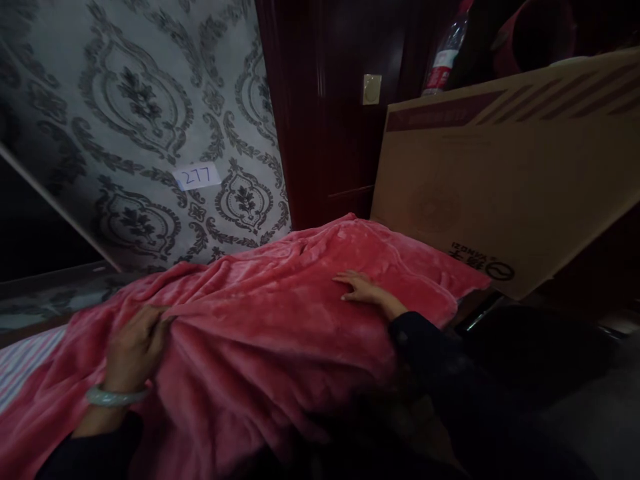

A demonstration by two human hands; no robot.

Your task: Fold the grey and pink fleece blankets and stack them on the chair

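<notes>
Blanket: the pink fleece blanket (260, 313) lay spread in soft folds over the bed, filling the lower middle of the view from the left edge across to the cardboard box.
Left hand: the left hand (134, 347) was at the blanket's near left part, its grip closed on a raised fold of the fleece, fingers curled in and pinching the cloth.
Bracelet: a pale green bangle (116, 397) sat round the left wrist, just above a dark sleeve.
Right hand: the right hand (361, 288) lay further over, on top of the blanket near its far right edge, its grip open and flat, palm down, fingers stretched leftwards, holding nothing.
Sleeve: a dark sleeve (430, 353) ran from that wrist down toward the bottom right.
Bed: a striped sheet (25, 360) showed at the left, beside the blanket's edge.
Box: a large cardboard box (505, 180) leaned tilted behind the blanket on the right, touching it.
Wall: patterned grey wallpaper (150, 120) carried a white label (197, 177) reading 277.
Door: dark red wood (325, 113) stood between wall and box.
Bottle: a plastic bottle (444, 57) showed above the box.
</notes>
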